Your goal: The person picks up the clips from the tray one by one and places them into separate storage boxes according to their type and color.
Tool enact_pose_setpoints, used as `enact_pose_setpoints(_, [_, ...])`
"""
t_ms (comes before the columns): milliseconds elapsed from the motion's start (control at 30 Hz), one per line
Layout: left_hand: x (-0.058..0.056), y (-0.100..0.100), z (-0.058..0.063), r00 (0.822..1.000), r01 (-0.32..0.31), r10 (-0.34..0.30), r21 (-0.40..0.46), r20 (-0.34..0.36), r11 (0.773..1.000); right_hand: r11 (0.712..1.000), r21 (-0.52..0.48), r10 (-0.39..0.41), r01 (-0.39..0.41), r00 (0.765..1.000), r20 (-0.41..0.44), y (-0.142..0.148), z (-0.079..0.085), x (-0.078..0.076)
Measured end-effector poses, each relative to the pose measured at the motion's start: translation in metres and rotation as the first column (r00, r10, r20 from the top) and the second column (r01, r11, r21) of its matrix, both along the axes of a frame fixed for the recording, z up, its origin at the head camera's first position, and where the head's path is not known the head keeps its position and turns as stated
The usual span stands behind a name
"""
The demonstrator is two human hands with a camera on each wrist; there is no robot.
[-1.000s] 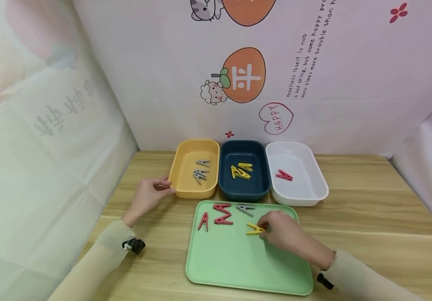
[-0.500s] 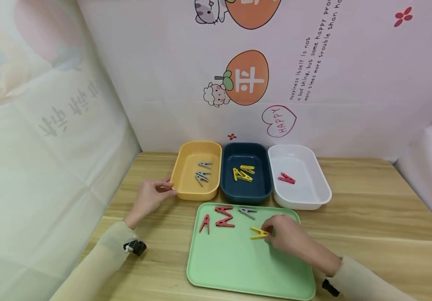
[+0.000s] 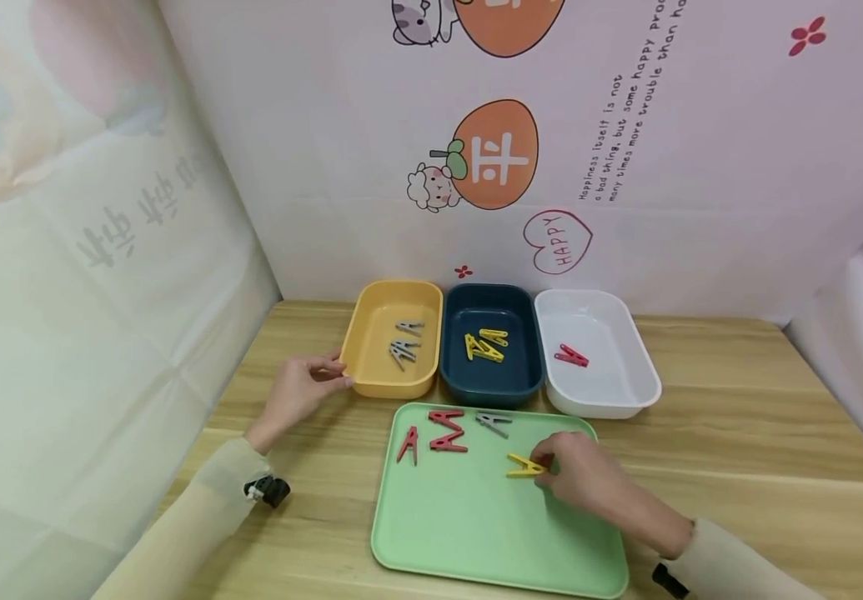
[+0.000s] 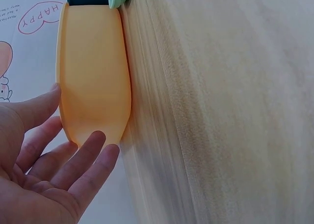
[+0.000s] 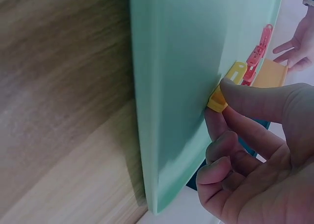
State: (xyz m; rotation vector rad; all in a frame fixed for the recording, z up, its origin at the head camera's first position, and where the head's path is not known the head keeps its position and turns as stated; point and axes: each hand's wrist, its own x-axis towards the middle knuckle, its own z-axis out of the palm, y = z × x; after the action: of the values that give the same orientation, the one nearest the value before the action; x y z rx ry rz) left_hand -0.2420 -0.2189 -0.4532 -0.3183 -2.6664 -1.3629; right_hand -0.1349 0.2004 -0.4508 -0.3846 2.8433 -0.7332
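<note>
Between its thumb and fingertips my right hand (image 3: 577, 473) pinches a yellow clothespin (image 3: 524, 467), low over the right half of the green tray (image 3: 469, 533). The right wrist view shows the same yellow clothespin (image 5: 234, 76) with the thumb on one side. Several red clothespins (image 3: 448, 442) and one grey clothespin (image 3: 493, 423) lie along the tray's far side. My left hand (image 3: 299, 396) is at the left side of the yellow bin (image 3: 393, 390). In the left wrist view its thumb and fingertips are right at the bin's rim, with the fingers loosely extended.
Beside the yellow bin, which holds several grey clothespins (image 3: 403, 350), stand a dark blue bin (image 3: 491, 396) with yellow clothespins (image 3: 485, 347) and a white bin (image 3: 604, 404) with one red clothespin (image 3: 572, 356). A printed cloth wall (image 3: 371, 167) rises behind the wooden table (image 3: 739, 433).
My right hand has drawn the pinched yellow clothespin a little to the right and nearer over the tray. The left hand keeps its place at the yellow bin.
</note>
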Motion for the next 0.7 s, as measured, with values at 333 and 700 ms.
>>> enact_pose_setpoints(333, [0.001,-0.002,-0.002,1.0,0.002,-0.002,-0.004,-0.008,1.0,1.0,0.005,0.004,-0.004,1.0,-0.024,0.009,-0.001,0.003])
enact_pose_setpoints(700, [0.001,-0.001,-0.001,1.0,-0.005,0.004,0.013,0.014,1.0,1.0,0.01,-0.025,0.025,1.0,0.007,0.015,0.0,0.003])
